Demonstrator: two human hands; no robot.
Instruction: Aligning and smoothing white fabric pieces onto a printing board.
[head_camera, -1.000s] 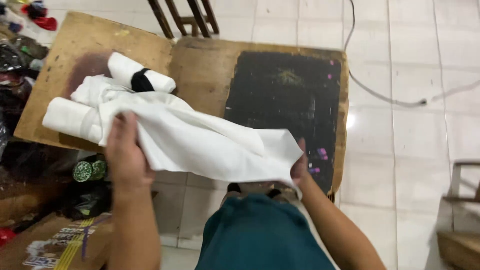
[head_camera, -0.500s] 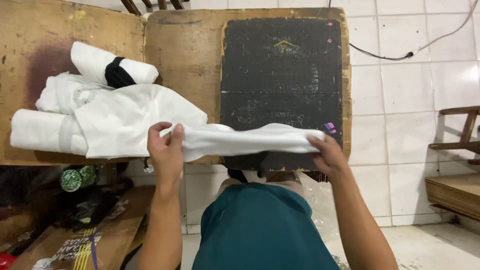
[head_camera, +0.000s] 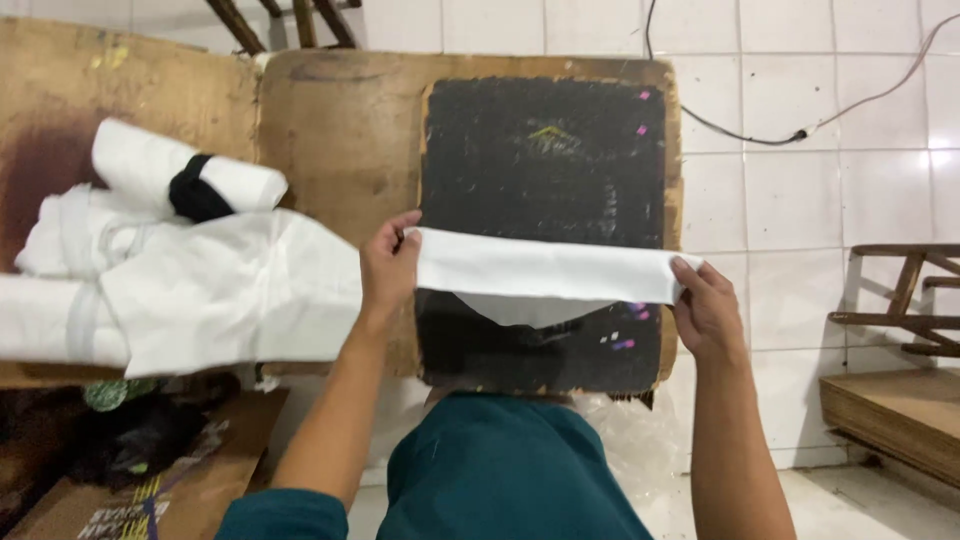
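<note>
A white cloth (head_camera: 545, 275) is stretched flat between my two hands over a black pad (head_camera: 545, 160) on a wooden table (head_camera: 335, 140). My left hand (head_camera: 390, 265) pinches its left end and my right hand (head_camera: 705, 305) pinches its right end. A loose flap of the cloth hangs down in the middle. To the left lies a pile of white cloths (head_camera: 215, 295), with a rolled white cloth bound by a black band (head_camera: 190, 180) on top.
A second wooden board (head_camera: 90, 90) carries the pile at the left. A cable (head_camera: 800, 125) runs over the white tiled floor at the top right. Wooden furniture (head_camera: 900, 300) stands at the right edge. Cardboard and dark clutter (head_camera: 130, 460) lie at the lower left.
The cloth has been pulled off the pile and moved right, onto the black pad. Both hands shifted right and up and now hold it stretched out flat.
</note>
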